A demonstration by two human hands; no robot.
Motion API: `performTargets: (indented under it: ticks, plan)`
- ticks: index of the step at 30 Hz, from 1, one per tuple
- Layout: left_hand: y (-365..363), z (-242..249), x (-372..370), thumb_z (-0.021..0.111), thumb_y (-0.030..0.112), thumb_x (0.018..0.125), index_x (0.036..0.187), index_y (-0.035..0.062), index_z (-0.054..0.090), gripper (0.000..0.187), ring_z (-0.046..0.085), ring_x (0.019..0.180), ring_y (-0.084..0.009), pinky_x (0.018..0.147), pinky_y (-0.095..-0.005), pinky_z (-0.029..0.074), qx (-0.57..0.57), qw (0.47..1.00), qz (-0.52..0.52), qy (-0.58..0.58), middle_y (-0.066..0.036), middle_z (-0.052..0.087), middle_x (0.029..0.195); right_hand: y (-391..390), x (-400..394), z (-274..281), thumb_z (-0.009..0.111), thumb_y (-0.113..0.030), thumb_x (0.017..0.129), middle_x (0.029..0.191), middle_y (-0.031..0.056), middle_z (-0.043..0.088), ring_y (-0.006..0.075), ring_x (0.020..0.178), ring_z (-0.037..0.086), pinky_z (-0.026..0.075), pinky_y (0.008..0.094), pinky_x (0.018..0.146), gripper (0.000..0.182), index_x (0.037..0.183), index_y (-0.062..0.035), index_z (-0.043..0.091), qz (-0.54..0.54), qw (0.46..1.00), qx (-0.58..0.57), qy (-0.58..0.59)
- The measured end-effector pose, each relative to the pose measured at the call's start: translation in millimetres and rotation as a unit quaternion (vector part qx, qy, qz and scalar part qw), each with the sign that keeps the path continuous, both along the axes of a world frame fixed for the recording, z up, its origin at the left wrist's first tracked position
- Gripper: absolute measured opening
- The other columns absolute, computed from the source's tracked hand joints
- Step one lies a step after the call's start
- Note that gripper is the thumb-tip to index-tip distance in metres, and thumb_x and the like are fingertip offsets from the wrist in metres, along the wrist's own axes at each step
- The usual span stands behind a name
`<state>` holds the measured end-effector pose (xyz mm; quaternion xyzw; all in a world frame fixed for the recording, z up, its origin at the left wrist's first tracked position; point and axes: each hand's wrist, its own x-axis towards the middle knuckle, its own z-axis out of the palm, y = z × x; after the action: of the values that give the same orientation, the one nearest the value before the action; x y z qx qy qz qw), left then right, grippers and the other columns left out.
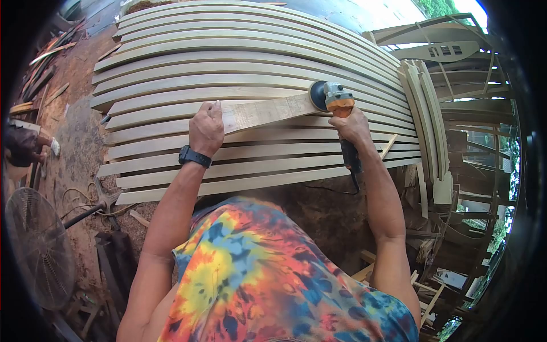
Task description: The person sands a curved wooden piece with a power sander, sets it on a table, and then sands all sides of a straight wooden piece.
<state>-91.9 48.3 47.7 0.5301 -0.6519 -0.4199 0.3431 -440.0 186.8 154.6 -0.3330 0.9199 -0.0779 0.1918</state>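
Observation:
My left hand [207, 128], with a dark watch on the wrist, is closed on the left end of a flat wooden board [265, 112]. The board lies slantwise over a row of long pale wood strips [228, 57]. My right hand [354, 124] grips an orange and grey angle grinder [340, 100] near its head. The grinder's round dark disc [318, 96] is at the board's right end; whether it touches the wood is hard to tell. The tool's dark body hangs below my right hand, and its cord [353, 185] curls down and left.
More strips [427, 119] are stacked crosswise at the right, before a wooden frame structure [473, 114]. A round fan [40, 248] stands at the lower left. Part of another person [25, 145] shows at the left edge. Scrap wood [51, 54] lies on the ground.

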Motion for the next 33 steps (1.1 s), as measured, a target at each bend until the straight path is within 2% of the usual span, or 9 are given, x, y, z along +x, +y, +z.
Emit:
performTargets:
  ticks: [4,6,12,18,22,25,27,30,33]
  plan:
    - [0,8,-1,0.053,0.037,0.111,0.1,-0.0023,0.068,0.044,0.071,0.075,-0.0469,0.07,-0.0504,0.054,0.03,1.0,-0.008,-0.004,-0.028,0.07,0.077,-1,19,6,0.081,-0.035,0.075,0.115,0.0228,0.075,0.0371,0.109,0.073,0.057,0.0435,0.098,0.064,0.123,0.0037,0.067,0.024,1.0,-0.013,-0.008]
    - [0,8,-1,0.053,0.037,0.111,0.1,-0.0023,0.068,0.044,0.07,0.075,-0.047,0.07,-0.0505,0.054,0.036,0.999,-0.004,-0.011,-0.028,0.069,0.077,-4,36,15,0.081,-0.035,0.074,0.113,0.0228,0.076,0.0367,0.107,0.074,0.057,0.0431,0.097,0.063,0.122,0.003,0.068,0.07,0.998,0.007,-0.002]
    - [-2,0,0,0.053,0.037,0.111,0.099,-0.0028,0.068,0.045,0.07,0.075,-0.0468,0.07,-0.0508,0.054,0.008,1.0,-0.01,0.002,-0.028,0.069,0.075,0,18,8,0.081,-0.034,0.074,0.11,0.0199,0.077,0.0346,0.103,0.075,0.058,0.0425,0.094,0.059,0.121,0.0008,0.07,0.014,1.0,-0.014,-0.021]
    - [-1,4,-1,0.053,0.037,0.111,0.099,-0.0025,0.069,0.044,0.071,0.075,-0.0469,0.07,-0.0511,0.054,0.015,1.0,-0.007,-0.006,-0.028,0.069,0.076,-2,38,0,0.081,-0.034,0.073,0.106,0.0198,0.077,0.0336,0.098,0.076,0.059,0.0423,0.091,0.058,0.118,0.0014,0.071,0.055,0.997,-0.007,-0.047]
    - [-3,-1,-1,0.052,0.038,0.111,0.099,-0.0023,0.068,0.045,0.071,0.076,-0.0473,0.07,-0.0511,0.054,0.012,1.0,-0.01,-0.01,-0.028,0.069,0.076,0,28,2,0.081,-0.034,0.073,0.105,0.02,0.077,0.0339,0.098,0.076,0.059,0.0427,0.09,0.057,0.117,0.0008,0.071,0.021,0.997,-0.017,-0.07]
    - [-3,-2,-1,0.052,0.038,0.111,0.099,-0.0021,0.068,0.045,0.071,0.076,-0.0476,0.07,-0.0512,0.054,0.008,1.0,-0.01,-0.015,-0.028,0.069,0.076,-1,26,4,0.081,-0.034,0.073,0.106,0.0197,0.077,0.0338,0.098,0.076,0.059,0.0424,0.09,0.057,0.117,0.0003,0.071,0.014,0.999,-0.03,-0.043]
    - [-3,0,-1,0.052,0.038,0.111,0.099,-0.002,0.068,0.045,0.071,0.077,-0.0478,0.07,-0.0513,0.054,0.006,1.0,-0.012,-0.02,-0.028,0.069,0.077,-3,35,5,0.08,-0.033,0.073,0.106,0.0204,0.077,0.0337,0.097,0.076,0.059,0.0423,0.089,0.058,0.118,0.0018,0.071,0.053,0.997,-0.044,-0.047]
    - [-3,1,-1,0.052,0.039,0.111,0.099,-0.0016,0.068,0.045,0.07,0.078,-0.0485,0.071,-0.0517,0.054,0.017,1.0,-0.01,-0.015,-0.028,0.07,0.078,-7,40,-5,0.08,-0.033,0.073,0.106,0.0217,0.077,0.0341,0.097,0.076,0.06,0.0421,0.089,0.059,0.117,0.0039,0.071,0.06,0.997,-0.002,-0.057]
    - [-4,-1,0,0.052,0.039,0.111,0.099,-0.0013,0.068,0.045,0.07,0.078,-0.049,0.071,-0.052,0.054,0.025,0.999,-0.015,-0.019,-0.028,0.07,0.078,-4,39,7,0.08,-0.033,0.072,0.108,0.0228,0.077,0.0347,0.098,0.076,0.059,0.0422,0.089,0.061,0.119,0.0052,0.07,0.05,0.996,-0.015,-0.072]
